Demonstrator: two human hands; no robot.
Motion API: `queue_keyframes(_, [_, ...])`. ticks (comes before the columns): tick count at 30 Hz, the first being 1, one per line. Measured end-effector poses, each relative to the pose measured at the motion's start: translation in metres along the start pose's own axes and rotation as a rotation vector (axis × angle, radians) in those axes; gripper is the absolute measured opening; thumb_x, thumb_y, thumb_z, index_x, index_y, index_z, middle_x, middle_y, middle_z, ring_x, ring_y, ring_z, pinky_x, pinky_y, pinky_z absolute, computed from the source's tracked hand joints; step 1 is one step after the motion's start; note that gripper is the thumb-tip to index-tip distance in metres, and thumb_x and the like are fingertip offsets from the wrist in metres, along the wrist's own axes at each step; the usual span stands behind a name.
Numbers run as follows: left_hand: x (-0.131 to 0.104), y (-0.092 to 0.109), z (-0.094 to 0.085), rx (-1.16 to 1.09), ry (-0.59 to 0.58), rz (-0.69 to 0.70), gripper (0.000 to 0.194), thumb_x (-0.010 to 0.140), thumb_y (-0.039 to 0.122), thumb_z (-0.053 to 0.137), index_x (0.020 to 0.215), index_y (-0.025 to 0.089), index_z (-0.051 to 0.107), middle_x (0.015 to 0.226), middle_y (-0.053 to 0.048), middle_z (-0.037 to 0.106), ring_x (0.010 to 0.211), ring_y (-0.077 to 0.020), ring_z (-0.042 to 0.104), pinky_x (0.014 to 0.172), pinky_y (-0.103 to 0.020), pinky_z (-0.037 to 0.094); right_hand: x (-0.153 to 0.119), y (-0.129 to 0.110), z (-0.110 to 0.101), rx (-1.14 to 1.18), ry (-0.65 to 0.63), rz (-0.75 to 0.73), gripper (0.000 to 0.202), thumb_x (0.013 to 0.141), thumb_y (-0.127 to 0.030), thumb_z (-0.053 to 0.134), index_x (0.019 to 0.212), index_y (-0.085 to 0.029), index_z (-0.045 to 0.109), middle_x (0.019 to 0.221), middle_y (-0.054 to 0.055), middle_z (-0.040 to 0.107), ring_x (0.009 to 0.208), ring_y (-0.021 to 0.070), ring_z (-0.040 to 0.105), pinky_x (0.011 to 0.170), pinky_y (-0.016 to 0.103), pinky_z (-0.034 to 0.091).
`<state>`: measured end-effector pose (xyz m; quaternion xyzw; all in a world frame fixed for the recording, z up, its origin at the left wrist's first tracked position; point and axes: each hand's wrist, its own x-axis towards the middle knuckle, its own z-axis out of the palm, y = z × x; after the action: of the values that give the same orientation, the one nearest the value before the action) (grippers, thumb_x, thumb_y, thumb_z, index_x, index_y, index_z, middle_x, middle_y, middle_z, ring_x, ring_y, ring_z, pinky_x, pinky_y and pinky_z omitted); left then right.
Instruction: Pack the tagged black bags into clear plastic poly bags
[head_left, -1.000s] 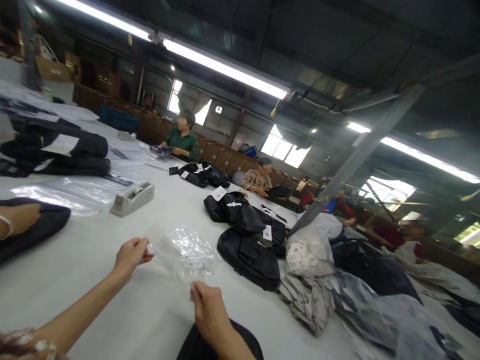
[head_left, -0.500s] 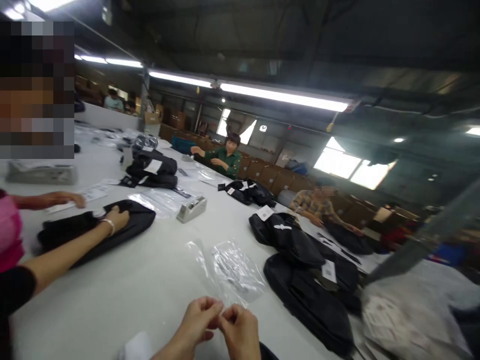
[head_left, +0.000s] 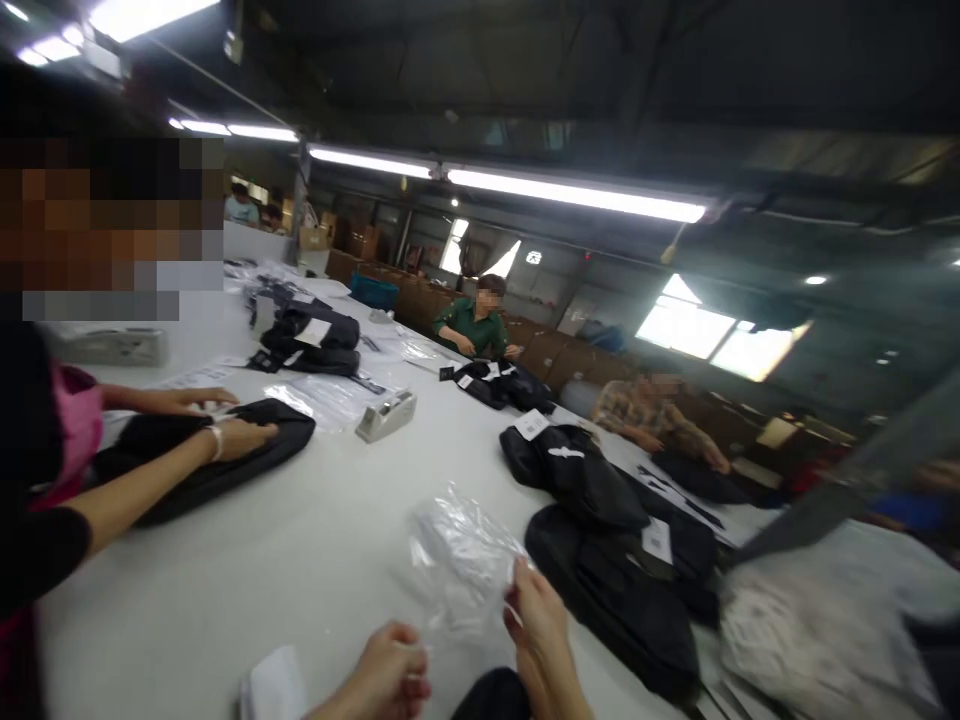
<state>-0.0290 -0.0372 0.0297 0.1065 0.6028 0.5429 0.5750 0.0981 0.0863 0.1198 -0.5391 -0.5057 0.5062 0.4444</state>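
A clear plastic bag [head_left: 459,575] spreads between my two hands above the white table [head_left: 337,540]. My left hand [head_left: 390,668] is closed at the bag's near left edge, its fingers curled and slightly blurred. At the bag's right edge, my right hand [head_left: 541,630] pinches the film between thumb and fingers. Just below the bag, a rounded black item [head_left: 493,694] enters from the bottom of the view; most of it is cut off. Folded white paper [head_left: 274,684] lies left of my left hand.
Black bags with white tags [head_left: 600,570] are piled to my right, beside a full translucent sack [head_left: 817,620]. A tape dispenser [head_left: 386,415] stands ahead. On the left, a co-worker's hands rest on another black bag [head_left: 289,430]. More people sit across the table.
My hands have moved apart, the right one going right and up, and the plastic bag is spread between them. The co-worker on the left has leaned further into view.
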Motion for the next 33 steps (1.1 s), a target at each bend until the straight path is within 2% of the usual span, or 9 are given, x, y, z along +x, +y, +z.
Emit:
queue_keyframes(5, [-0.030, 0.049, -0.044, 0.210, 0.411, 0.550, 0.087, 0.061, 0.057, 0.068, 0.133, 0.030, 0.027, 0.123, -0.008, 0.046, 0.122, -0.0316, 0.044, 0.100, -0.046, 0.039, -0.005, 0.019, 0.001, -0.150, -0.011, -0.202, 0.046, 0.065, -0.064, 0.067, 0.058, -0.021, 0.052, 0.053, -0.004, 0.048, 0.055, 0.0129, 0.046, 0.055, 0.026, 0.039])
queue_keyframes(7, [-0.034, 0.071, -0.043, 0.679, 0.470, 0.977, 0.084, 0.066, 0.060, 0.068, 0.137, 0.028, 0.036, 0.130, -0.012, 0.047, 0.124, -0.0360, 0.042, 0.105, -0.052, 0.031, -0.010, 0.023, 0.000, -0.198, -0.028, -0.252, 0.040, 0.072, -0.057, 0.065, 0.060, -0.021, 0.051, 0.054, -0.004, 0.051, 0.055, 0.0136, 0.048, 0.057, 0.026, 0.040])
queue_keyframes(9, [-0.034, 0.083, -0.030, 1.125, 0.414, 1.192, 0.072, 0.075, 0.053, 0.066, 0.139, 0.028, 0.043, 0.131, -0.015, 0.050, 0.121, -0.0377, 0.044, 0.104, -0.055, 0.029, -0.017, 0.023, -0.002, -0.241, -0.040, -0.288, 0.035, 0.077, -0.050, 0.062, 0.061, -0.021, 0.050, 0.054, -0.003, 0.052, 0.055, 0.0138, 0.049, 0.056, 0.026, 0.039])
queue_keyframes(12, [-0.022, 0.085, -0.012, 1.445, 0.286, 1.164, 0.043, 0.085, 0.028, 0.054, 0.127, 0.025, 0.060, 0.114, -0.015, 0.059, 0.105, -0.0358, 0.052, 0.091, -0.051, 0.037, -0.027, 0.019, -0.010, -0.303, -0.030, -0.341, 0.028, 0.080, -0.039, 0.061, 0.063, -0.022, 0.049, 0.055, -0.004, 0.053, 0.054, 0.0133, 0.048, 0.056, 0.025, 0.039])
queue_keyframes(15, [-0.003, 0.082, -0.013, 1.436, 0.207, 1.106, 0.038, 0.088, 0.017, 0.036, 0.103, 0.022, 0.071, 0.090, -0.012, 0.061, 0.086, -0.0316, 0.057, 0.074, -0.042, 0.042, -0.033, 0.016, -0.018, -0.347, 0.005, -0.378, 0.022, 0.077, -0.029, 0.066, 0.064, -0.021, 0.050, 0.057, -0.006, 0.051, 0.056, 0.0128, 0.049, 0.057, 0.024, 0.039])
queue_keyframes(21, [0.014, 0.104, -0.033, 1.188, 0.117, 0.977, 0.044, 0.094, 0.052, 0.035, 0.099, 0.027, 0.071, 0.088, -0.003, 0.069, 0.084, -0.0225, 0.066, 0.078, -0.030, 0.048, -0.042, 0.034, -0.027, -0.957, 0.006, -0.648, 0.022, 0.073, -0.001, 0.063, 0.085, -0.020, 0.063, 0.076, 0.004, 0.063, 0.079, 0.0222, 0.059, 0.076, 0.034, 0.043])
queue_keyframes(24, [0.014, 0.107, -0.039, 1.080, 0.167, 0.947, 0.043, 0.089, 0.056, 0.042, 0.104, 0.029, 0.071, 0.097, -0.002, 0.073, 0.090, -0.0249, 0.067, 0.081, -0.031, 0.048, -0.045, 0.039, -0.042, -0.966, 0.092, -0.563, 0.030, 0.076, 0.007, 0.048, 0.080, -0.018, 0.063, 0.081, 0.011, 0.063, 0.083, 0.0264, 0.058, 0.073, 0.036, 0.043])
queue_keyframes(28, [0.016, 0.077, -0.050, 1.056, 0.062, 0.983, 0.031, 0.083, 0.048, 0.052, 0.098, 0.029, 0.072, 0.095, -0.004, 0.073, 0.085, -0.0276, 0.066, 0.078, -0.035, 0.045, -0.050, 0.024, -0.073, -0.861, 0.223, -0.461, 0.033, 0.082, 0.003, 0.040, 0.088, -0.018, 0.065, 0.093, 0.014, 0.063, 0.095, 0.0287, 0.056, 0.079, 0.039, 0.042])
queue_keyframes(33, [0.023, 0.042, -0.065, 0.782, -0.004, 0.656, 0.015, 0.065, 0.041, 0.071, 0.077, 0.031, 0.073, 0.067, 0.002, 0.069, 0.068, -0.0262, 0.062, 0.067, -0.034, 0.045, -0.053, 0.013, -0.088, -0.520, 0.268, -0.248, 0.018, 0.078, -0.012, 0.056, 0.093, -0.018, 0.064, 0.076, 0.004, 0.064, 0.078, 0.0215, 0.061, 0.076, 0.034, 0.045])
